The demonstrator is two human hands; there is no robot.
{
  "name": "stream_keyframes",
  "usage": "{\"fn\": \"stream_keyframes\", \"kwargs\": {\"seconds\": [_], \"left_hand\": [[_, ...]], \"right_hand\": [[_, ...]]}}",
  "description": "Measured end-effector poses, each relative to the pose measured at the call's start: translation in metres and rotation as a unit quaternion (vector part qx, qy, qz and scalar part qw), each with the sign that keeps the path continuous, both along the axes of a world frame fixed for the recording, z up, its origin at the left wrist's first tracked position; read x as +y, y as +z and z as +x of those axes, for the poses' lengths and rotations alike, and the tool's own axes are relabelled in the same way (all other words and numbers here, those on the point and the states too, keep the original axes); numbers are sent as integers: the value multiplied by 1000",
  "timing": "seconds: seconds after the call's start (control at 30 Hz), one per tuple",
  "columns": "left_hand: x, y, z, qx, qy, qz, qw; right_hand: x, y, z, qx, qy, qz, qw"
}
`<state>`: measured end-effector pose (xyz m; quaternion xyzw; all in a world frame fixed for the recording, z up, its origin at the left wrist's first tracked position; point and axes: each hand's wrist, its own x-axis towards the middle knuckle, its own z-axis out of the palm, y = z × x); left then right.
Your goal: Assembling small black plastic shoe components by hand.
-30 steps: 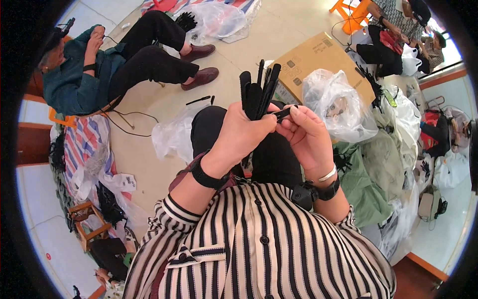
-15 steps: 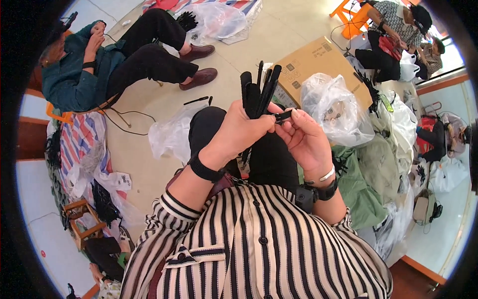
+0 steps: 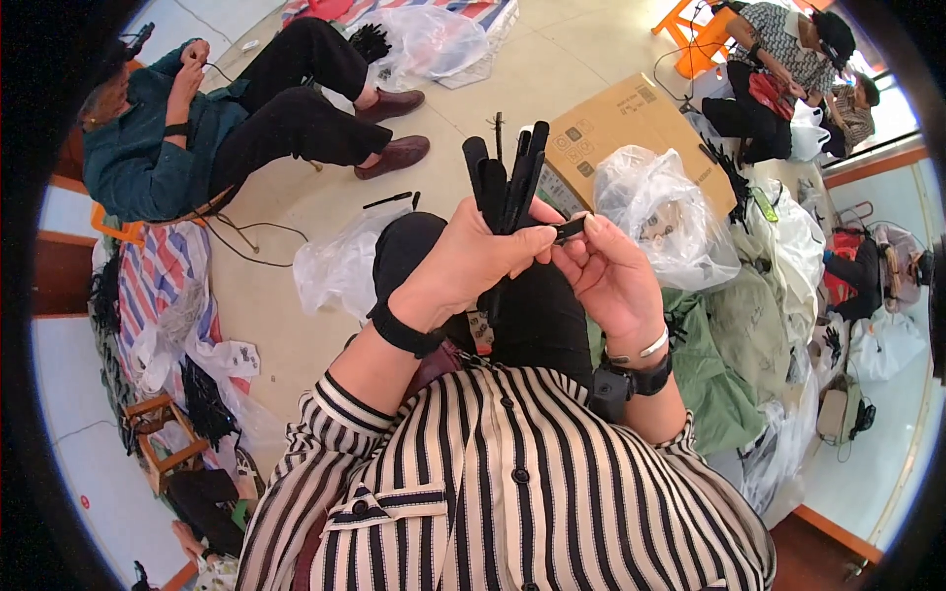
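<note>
Above my lap, my left hand (image 3: 468, 251) is wrapped round a bundle of black straps (image 3: 505, 187), whose ends fan out past the fingers. Soft and band-like, the straps do not show their exact kind. My right hand (image 3: 616, 256) pinches a short black strap end (image 3: 570, 229) between thumb and forefinger, close beside my left thumb. Part of that strap is hidden by the fingers, so I cannot tell whether it joins the bundle. Below my left hand the lower ends of the bundle hang over my dark trousers.
A cardboard box (image 3: 631, 133) stands ahead to the right, with a clear plastic bag (image 3: 665, 217) at its near side. Green and white sacks (image 3: 709, 364) lie to my right. On the floor are black strips (image 3: 387, 200) and plastic film (image 3: 340, 264). A co-worker (image 3: 227, 128) sits ahead left.
The bundle's top has tilted slightly left and its straps have shifted. My right hand has moved a little right and down, still pinching the strap end.
</note>
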<state>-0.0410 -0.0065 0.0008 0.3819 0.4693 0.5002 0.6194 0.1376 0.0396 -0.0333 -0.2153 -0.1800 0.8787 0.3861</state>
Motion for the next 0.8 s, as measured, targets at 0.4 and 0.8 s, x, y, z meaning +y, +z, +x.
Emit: {"fn": "stream_keyframes", "kwargs": {"seconds": [0.4, 0.8], "left_hand": [[1, -3, -2, 53, -13, 51, 997], [-3, -6, 11, 78, 67, 49, 994]], "right_hand": [[2, 2, -1, -16, -1, 13, 1000], [3, 5, -4, -24, -14, 18, 999]]}}
